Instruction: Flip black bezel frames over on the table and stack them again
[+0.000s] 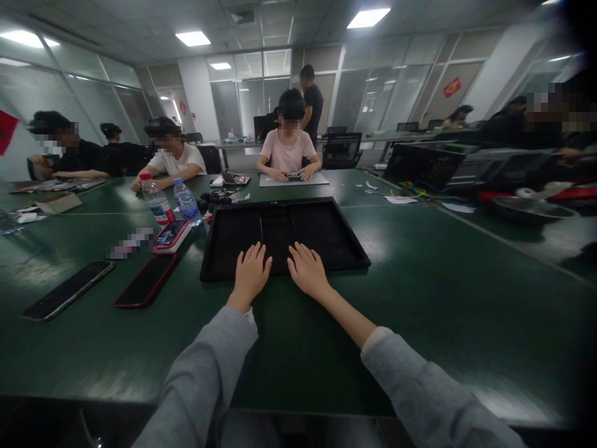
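Note:
Both my hands are at the near edge of a wide black tray-like panel (321, 230) with a raised rim, lying flat on the green table. My left hand (252, 267) lies palm down over its near rim, left of the middle, fingers stretched forward. To the right, my right hand (306, 267) rests palm down in the same way, fingers extended and a little apart. Neither hand holds anything. Between the hands shows a narrow strip of the panel. Left of it lie a red-edged phone (146, 281) and a dark phone (69, 289).
Two water bottles, one red-capped (158, 202) and one blue-capped (187, 202), stand beyond the panel's left side. A boxy device with a red-framed top (172, 236) sits nearer. Several people work around the table. Right lie paper scraps (400, 200), cables and a metal bowl (534, 210).

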Motion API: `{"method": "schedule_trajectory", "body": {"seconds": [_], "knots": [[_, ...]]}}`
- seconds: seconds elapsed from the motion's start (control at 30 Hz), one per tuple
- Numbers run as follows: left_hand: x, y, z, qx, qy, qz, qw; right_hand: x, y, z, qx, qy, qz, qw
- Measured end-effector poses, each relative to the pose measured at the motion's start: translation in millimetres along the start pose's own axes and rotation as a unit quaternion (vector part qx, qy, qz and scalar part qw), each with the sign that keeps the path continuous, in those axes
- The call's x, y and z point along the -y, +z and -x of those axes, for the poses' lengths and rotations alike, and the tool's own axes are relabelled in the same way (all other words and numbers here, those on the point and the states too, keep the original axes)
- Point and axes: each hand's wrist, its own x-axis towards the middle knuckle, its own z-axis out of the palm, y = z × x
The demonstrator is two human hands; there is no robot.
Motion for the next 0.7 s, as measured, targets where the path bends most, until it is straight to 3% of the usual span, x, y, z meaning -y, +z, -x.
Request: {"method": "schedule_trajectory", "body": {"seconds": [0.4,0.7], "knots": [[12.2,-1.9,-0.5,0.008,-0.035,-0.034,0.999,1.2,-6.7,1.5,0.0,0.005,-0.025,1.0],[42.7,-2.9,-4.6,-0.014,-0.096,-0.039,0.994,-1.9,-6.9,2.3,0.008,0.002,-0.045,0.999]]}}
